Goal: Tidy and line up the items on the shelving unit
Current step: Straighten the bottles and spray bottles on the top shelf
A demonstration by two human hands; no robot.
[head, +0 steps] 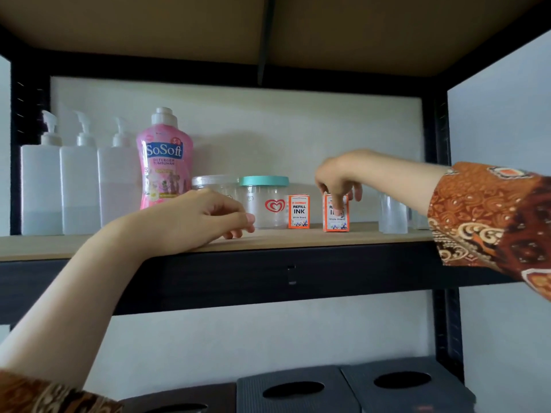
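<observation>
On the wooden shelf stand three white pump bottles, a pink SoSoft detergent bottle, a clear jar with a clear lid, a clear jar with a teal lid and two orange refill ink boxes. My right hand reaches from above and pinches the right ink box by its top. The left ink box stands free beside the teal-lid jar. My left hand rests on the shelf's front edge with loosely curled fingers, holding nothing.
A clear plastic cup stands at the right end of the shelf, more clear items behind my right arm. Black posts frame the unit. Dark boxes with round openings sit on the level below.
</observation>
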